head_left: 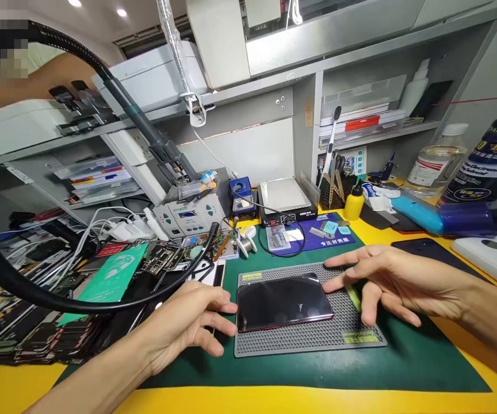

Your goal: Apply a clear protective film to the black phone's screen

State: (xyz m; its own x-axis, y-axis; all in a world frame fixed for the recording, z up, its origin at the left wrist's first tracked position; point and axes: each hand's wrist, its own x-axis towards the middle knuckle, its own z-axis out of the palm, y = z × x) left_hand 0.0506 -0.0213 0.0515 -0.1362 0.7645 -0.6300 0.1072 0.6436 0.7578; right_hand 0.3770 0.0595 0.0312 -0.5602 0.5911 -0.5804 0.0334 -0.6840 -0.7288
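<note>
The head view shows a glossy black rectangular phone with a thin red edge point(283, 303) lying flat between the two hands, on the left part of a grey perforated rubber mat point(276, 340). That mat rests on a larger dark green work mat point(326, 371) over the yellow bench point(274, 401). The phone's long axis runs left to right, its right end a little farther away. It lies to the right of the left hand point(183, 329) and to the left of the right hand point(392, 282). The fingertips of both are right by its short ends, so neither is clearly nearer; whether they touch it I cannot tell. Both hands are spread, fingers apart, and neither grips anything.

Beyond the mats, toward the right, a black mesh holder point(326, 196) contains tweezers point(339, 185) and a white-handled toothbrush with black bristles point(331, 141). A small yellow plastic bottle with a black tip point(354, 205) stands just beside it; its contents are hidden. Farther right, a clear plastic bottle with a white cap point(432, 168) holds pale yellowish liquid. On the far left shelf, a clear plastic box point(75, 172) contains flat, coloured-edged packets point(98, 178).
</note>
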